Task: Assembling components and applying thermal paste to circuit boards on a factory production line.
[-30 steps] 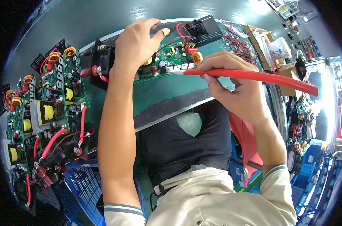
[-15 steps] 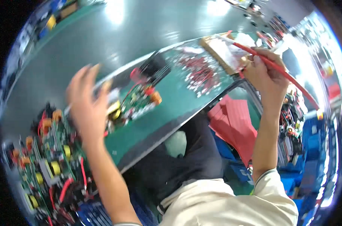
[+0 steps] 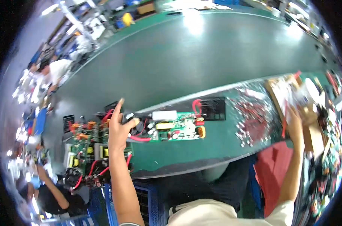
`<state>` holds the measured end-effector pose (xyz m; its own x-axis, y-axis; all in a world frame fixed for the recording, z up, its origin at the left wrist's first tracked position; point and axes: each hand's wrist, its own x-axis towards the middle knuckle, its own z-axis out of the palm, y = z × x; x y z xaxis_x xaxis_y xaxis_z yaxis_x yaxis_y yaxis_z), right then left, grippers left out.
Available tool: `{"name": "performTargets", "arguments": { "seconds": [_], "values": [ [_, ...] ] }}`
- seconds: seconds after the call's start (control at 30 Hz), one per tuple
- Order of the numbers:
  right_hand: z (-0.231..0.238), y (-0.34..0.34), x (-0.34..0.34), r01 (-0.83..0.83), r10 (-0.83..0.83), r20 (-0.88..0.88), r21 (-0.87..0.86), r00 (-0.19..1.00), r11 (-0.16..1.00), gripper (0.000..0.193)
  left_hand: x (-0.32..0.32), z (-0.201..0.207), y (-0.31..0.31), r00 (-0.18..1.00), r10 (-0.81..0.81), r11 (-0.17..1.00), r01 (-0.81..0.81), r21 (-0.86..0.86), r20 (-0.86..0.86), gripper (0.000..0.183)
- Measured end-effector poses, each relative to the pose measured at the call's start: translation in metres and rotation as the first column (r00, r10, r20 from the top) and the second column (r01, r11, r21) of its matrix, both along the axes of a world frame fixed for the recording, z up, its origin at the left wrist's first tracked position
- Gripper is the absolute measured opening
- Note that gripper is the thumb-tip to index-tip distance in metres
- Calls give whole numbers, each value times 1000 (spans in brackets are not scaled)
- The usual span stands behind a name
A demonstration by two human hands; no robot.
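While left grip [image 3: 120, 133] wide, right grip [image 3: 295, 125] around one red stick [image 3: 284, 128], one board [image 3: 184, 127] between.

A cream short-sleeved shirt [image 3: 205, 214] shows at bottom centre, its left cuff [image 3: 131, 224] edged dark grey, with black trousers [image 3: 233, 184]; a yellowish cover [image 3: 134, 121] tips the left hand's [image 3: 119, 130] thumb.

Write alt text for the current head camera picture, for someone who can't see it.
Left hand, fingers spread, at the left end of a green circuit board on a workbench; blurred right hand by a red stick and cardboard box. Loose wires lie between; more boards crowd the left.
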<state>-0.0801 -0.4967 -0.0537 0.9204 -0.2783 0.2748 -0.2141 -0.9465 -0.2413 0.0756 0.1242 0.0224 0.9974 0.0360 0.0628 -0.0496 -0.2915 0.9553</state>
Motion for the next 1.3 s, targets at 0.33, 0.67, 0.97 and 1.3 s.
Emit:
{"name": "performTargets", "arguments": {
  "seconds": [0.33, 0.67, 0.97, 1.3],
  "values": [
    [13, 206, 15, -436, 285, 390, 386, 876, 813, 39, 261, 14, -35, 985, 75, 996, -67, -56, 153, 111],
    [-32, 271, 20, -524, 374, 369, 637, 851, 566, 27, 227, 83, 95, 958, 143, 120, -266, 957, 248, 88],
    [-49, 272, 33, -543, 377, 391, 627, 839, 558, 24, -79, 101, 252, 948, 228, 219, 174, 960, -223, 98],
    [-53, 273, 30, -509, 302, 424, 557, 854, 656, 19, -96, 87, 289, 934, 357, 508, -164, 846, -33, 73]
  ]
}}
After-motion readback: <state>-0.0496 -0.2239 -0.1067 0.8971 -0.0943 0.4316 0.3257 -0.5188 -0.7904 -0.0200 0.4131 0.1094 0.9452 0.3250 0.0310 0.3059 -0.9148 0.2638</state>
